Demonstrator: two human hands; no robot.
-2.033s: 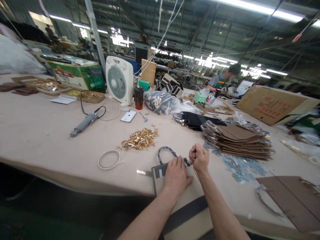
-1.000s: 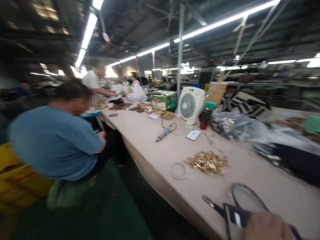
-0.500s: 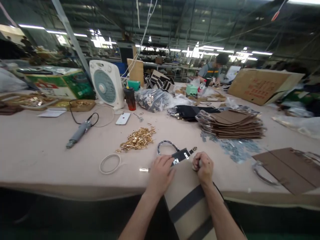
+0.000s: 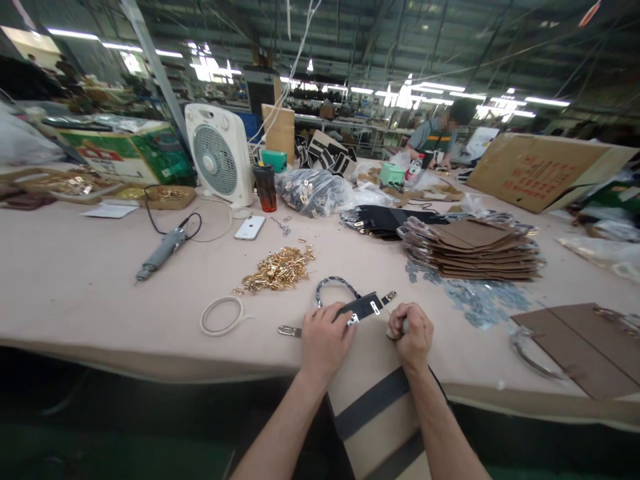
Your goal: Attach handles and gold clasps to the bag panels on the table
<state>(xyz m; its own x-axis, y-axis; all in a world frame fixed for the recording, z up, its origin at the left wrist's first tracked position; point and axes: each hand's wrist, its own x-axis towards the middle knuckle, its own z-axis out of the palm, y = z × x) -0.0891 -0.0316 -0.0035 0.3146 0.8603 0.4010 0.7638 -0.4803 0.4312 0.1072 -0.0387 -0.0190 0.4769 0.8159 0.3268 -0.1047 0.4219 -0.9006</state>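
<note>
A tan bag (image 4: 373, 393) with dark stripes hangs over the table's near edge. Its black top band (image 4: 363, 307) carries small metal plates and a braided handle loop (image 4: 334, 285). My left hand (image 4: 325, 343) presses down on the band's left end, fingers curled over it. My right hand (image 4: 411, 335) is a fist just right of the band, closed round a small light-coloured tool whose shape I cannot make out. A metal clasp (image 4: 289, 331) sticks out left of my left hand.
A pile of gold fittings (image 4: 278, 268), a white tape ring (image 4: 221, 315), an electric screwdriver (image 4: 161, 253) and a phone (image 4: 249, 227) lie ahead left. A stack of brown bags (image 4: 473, 250) sits right. A fan (image 4: 219, 154) stands behind. Another person (image 4: 437, 138) works far off.
The view swung left to seated workers, then back to the bag. The bag now hangs further over the edge, and the band has turned askew. My right hand has moved off the band's end.
</note>
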